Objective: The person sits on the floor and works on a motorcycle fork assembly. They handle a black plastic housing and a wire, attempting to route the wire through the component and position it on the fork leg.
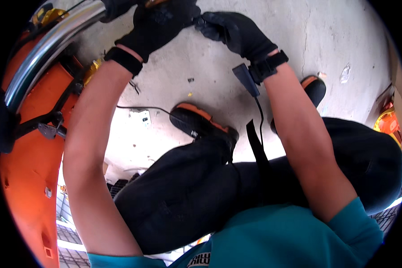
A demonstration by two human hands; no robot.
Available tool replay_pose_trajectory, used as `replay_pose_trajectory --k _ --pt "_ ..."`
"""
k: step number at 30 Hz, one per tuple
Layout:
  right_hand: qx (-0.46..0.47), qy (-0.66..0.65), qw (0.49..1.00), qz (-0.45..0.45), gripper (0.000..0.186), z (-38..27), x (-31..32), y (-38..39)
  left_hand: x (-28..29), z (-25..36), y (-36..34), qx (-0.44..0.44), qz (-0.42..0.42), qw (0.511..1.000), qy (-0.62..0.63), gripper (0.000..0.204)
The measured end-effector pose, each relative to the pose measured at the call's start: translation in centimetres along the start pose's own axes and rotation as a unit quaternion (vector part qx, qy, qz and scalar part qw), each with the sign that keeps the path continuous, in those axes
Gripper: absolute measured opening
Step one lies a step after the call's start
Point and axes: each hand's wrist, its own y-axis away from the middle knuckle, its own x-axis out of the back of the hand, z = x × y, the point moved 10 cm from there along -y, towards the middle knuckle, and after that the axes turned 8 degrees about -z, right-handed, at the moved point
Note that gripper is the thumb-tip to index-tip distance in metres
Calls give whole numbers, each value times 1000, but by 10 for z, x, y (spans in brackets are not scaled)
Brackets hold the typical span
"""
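Both my hands wear black gloves and meet at the top edge over the floor. My left hand (pixel 163 22) looks curled, its fingers partly cut off by the picture's edge. Just above it shows a sliver of an orange-brown thing (pixel 155 2) that I cannot make out. With fingers pinched, my right hand (pixel 236 35) touches the left at the thumb side; whatever lies between the fingertips is too small to name. Left of my hands, a bent chrome tube (pixel 49 51) ends in a black grip (pixel 116 10).
Large orange panels (pixel 29 187) with a black bracket (pixel 49 123) stand along my left. A dark flat device (pixel 245 79) dangles on a cable by my right wrist. My shoes (pixel 201 120) rest on the concrete floor (pixel 339 44), among small scraps. An orange-yellow object (pixel 388 121) lies far right.
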Motion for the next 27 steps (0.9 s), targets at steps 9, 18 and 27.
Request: replay_pose_trajectory --k 9,18,27 --pt "-144 -295 944 -4 28 18 -10 1 13 -11 8 -30 62 988 135 4" --pt "-172 -261 949 34 22 16 -5 -1 4 16 16 -43 60 833 -548 33" --pt "-159 -278 947 30 18 23 -3 -1 21 17 32 -76 151 865 -472 32"
